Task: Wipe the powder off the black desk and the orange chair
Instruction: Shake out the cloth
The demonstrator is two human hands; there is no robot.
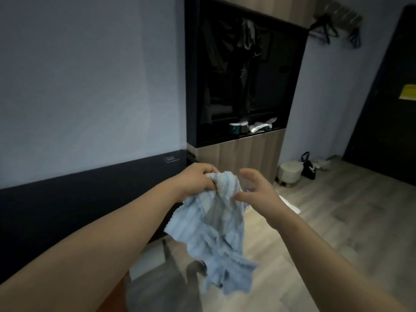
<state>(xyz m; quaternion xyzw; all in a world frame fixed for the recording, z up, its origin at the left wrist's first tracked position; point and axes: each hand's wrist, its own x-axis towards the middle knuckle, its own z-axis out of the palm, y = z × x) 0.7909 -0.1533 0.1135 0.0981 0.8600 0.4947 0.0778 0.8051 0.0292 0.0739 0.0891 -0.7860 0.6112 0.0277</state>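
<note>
My left hand (198, 180) grips the top of a light blue ribbed cloth (216, 233), which hangs crumpled in the air above the wood floor (326, 221). My right hand (258, 190) is spread, fingers relaxed, thumb touching the cloth. The black desk (56, 210) lies at left; an orange edge (114, 296) shows below.

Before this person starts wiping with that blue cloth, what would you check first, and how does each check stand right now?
1. Cloth in hand: ok. The left hand grips the top of the blue cloth.
2. Cloth bunched for wiping: not ok. It hangs loose in the air.
3. Second hand ready: not ok yet. The right hand is open, its thumb at the cloth's edge, without a grip.
4. Black desk in reach: ok, as far as I can judge. The dark surface lies just beside the left arm.
5. Powder located: cannot tell. None shows in this dim view.
6. Orange chair: cannot tell. Only an orange sliver at bottom left.
</note>
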